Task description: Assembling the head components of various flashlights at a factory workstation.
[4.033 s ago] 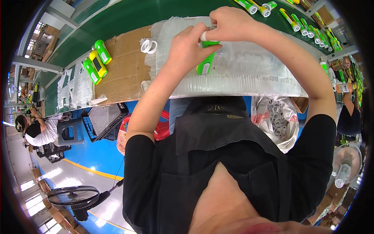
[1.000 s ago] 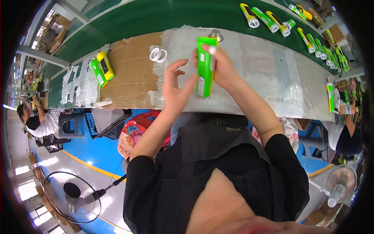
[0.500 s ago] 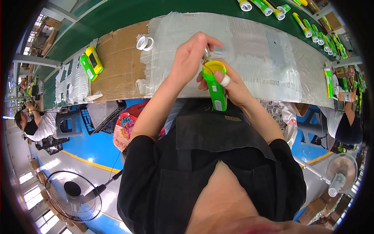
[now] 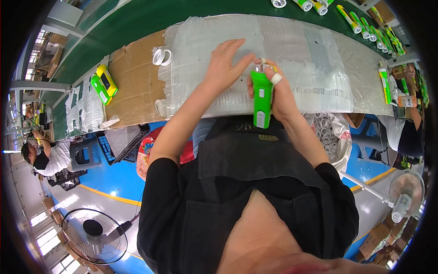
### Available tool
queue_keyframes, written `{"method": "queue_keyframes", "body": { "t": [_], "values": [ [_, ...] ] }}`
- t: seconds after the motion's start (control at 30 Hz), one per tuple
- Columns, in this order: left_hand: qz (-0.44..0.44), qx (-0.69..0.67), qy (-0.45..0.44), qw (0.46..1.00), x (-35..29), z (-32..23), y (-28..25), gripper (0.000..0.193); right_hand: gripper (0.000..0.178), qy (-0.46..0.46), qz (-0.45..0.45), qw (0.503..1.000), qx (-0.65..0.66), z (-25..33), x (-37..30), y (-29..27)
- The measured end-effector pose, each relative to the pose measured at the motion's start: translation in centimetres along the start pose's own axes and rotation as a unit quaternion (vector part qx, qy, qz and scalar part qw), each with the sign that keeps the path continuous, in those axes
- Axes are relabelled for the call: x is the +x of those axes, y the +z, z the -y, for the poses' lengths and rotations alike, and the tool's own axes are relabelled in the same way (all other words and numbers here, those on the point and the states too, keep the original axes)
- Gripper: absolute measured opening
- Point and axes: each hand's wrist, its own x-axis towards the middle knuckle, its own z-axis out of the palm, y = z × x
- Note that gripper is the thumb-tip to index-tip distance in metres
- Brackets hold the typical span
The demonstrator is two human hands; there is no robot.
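A green flashlight [image 4: 261, 102] is in my right hand [image 4: 282, 93], its head end up and away from me and its narrow end toward my apron. The fingers wrap round its upper part, and a shiny reflector piece shows at the top opening. White bands are on the thumb and a finger of this hand. Just left of the flashlight head, my left hand [image 4: 224, 66] is open with fingers spread, holding nothing. Two white rings [image 4: 162, 57] lie on the table covering farther left.
A green and yellow flashlight-like device [image 4: 104, 84] lies at the left on cardboard [image 4: 137, 82]. Several flashlights [image 4: 365, 29] line the green bench at the far right. A bag of rings [image 4: 326, 137] stands below the right table edge. Fans [image 4: 93, 228] and co-workers flank me.
My left hand has let go of the shiny wired piece, which now sits in the flashlight's top, and has opened. My right hand has tilted the flashlight more upright and moved slightly right.
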Motion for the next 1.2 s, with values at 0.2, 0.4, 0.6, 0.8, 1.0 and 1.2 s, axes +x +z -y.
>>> {"method": "queue_keyframes", "body": {
  "t": [0.2,0.4,0.6,0.8,1.0,1.2],
  "values": [
    [0.063,0.181,0.009,0.981,0.5,4.3,1.5,0.057,0.050,-0.009,0.002,0.999,-0.033,0.6,-0.6,-1.8],
    [0.026,-0.004,-0.050,0.998,0.3,0.5,-0.7,0.045,0.039,-0.021,0.040,0.999,-0.017,1.3,-0.1,-1.4],
    [0.054,-0.005,0.079,0.995,-2.1,-4.9,-4.0,0.038,0.041,-0.004,0.114,0.993,-0.036,1.8,0.6,1.1],
    [0.006,-0.099,0.052,0.994,-3.9,-5.8,-4.9,0.035,0.041,0.026,0.192,0.978,-0.076,0.6,1.9,2.1],
    [-0.038,-0.009,0.128,0.991,-4.0,-3.9,-6.2,0.033,0.040,0.046,0.188,0.979,-0.071,-0.3,2.8,4.7],
    [-0.183,0.025,0.016,0.983,-3.0,-1.8,-10.2,0.036,0.032,-0.130,0.233,0.960,-0.090,-0.5,7.5,6.2]
  ]
}}
